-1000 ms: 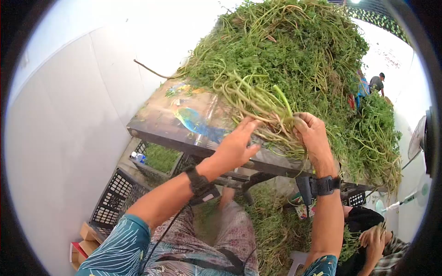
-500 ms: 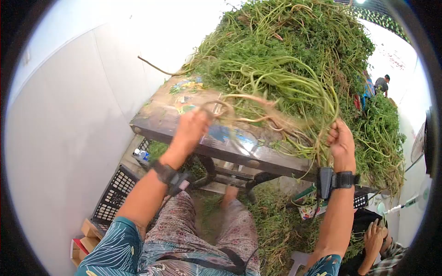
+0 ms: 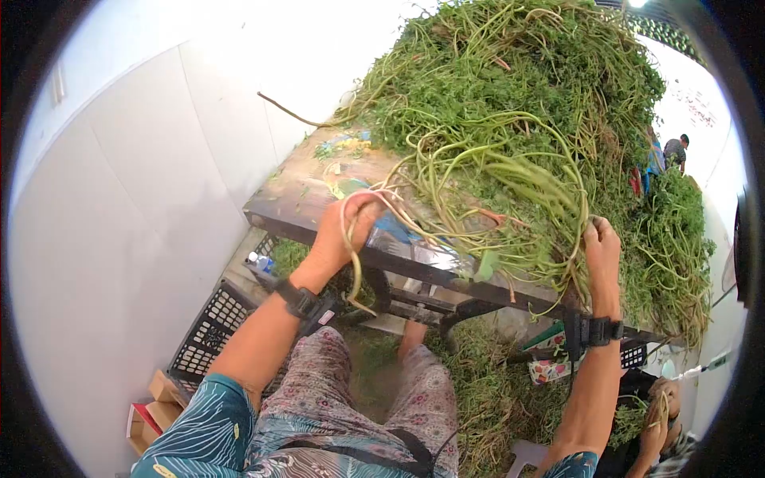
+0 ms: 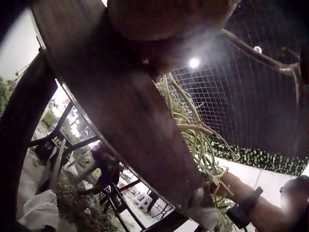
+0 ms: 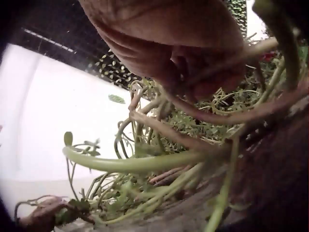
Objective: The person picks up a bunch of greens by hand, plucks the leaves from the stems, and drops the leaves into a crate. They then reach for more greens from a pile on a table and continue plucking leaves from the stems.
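My left hand [image 3: 339, 237] is at the table's front edge. It grips a few long pale-pink stems [image 3: 355, 271], whose loose ends hang down in front of it. To the right, my right hand [image 3: 603, 253] pinches green, leafy plant stems [image 3: 582, 187] that arch back over the table. Between the hands a loose tangle of stems [image 3: 446, 203] lies on the wooden table [image 3: 295, 187]. In the right wrist view, curled fingers [image 5: 207, 67] close round a brownish stem [image 5: 212, 116]. The left wrist view shows mostly the table's underside; the left fingers' grip is largely hidden there.
A large heap of leafy greens [image 3: 534, 88] fills the back of the table. Below are black crates [image 3: 213, 331], and cut plants [image 3: 486, 390] lie on the floor. Another person's hands [image 3: 657, 414] hold stems at lower right; someone else [image 3: 676, 151] is far back.
My hands have moved apart, the left toward the table's left front with stems in it, the right further right. The stems between them have spread out and the left ones now hang past the edge.
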Demonstrator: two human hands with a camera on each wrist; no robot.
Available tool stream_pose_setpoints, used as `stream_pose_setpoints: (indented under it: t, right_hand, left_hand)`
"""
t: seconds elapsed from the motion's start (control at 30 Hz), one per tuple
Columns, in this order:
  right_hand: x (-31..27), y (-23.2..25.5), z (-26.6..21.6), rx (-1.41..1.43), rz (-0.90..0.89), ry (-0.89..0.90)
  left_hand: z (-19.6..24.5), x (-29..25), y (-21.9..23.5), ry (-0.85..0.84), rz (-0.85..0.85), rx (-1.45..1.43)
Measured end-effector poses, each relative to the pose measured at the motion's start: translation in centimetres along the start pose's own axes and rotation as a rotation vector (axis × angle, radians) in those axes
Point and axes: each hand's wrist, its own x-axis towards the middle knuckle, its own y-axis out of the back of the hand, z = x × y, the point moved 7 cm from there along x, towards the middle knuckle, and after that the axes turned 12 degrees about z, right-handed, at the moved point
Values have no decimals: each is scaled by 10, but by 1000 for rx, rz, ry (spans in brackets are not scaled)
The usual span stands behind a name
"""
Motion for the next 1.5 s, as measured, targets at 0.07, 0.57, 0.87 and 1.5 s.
stream_pose_setpoints:
  t: [0.07, 0.57, 0.87, 1.5]
  right_hand:
    - [-15, 10, -33, -56, 89, 181]
    - [-90, -120, -175, -111, -308, 470]
    - [-57, -132, -146, -383, -314, 409]
    - [5, -60, 6, -284, -371, -13]
  left_hand:
    - [-5, -3, -2, 54, -39, -35]
    - [39, -12, -14, -378, -256, 151]
    - [20, -12, -7, -291, -161, -47]
    - [-26, 8, 34, 239, -179, 54]
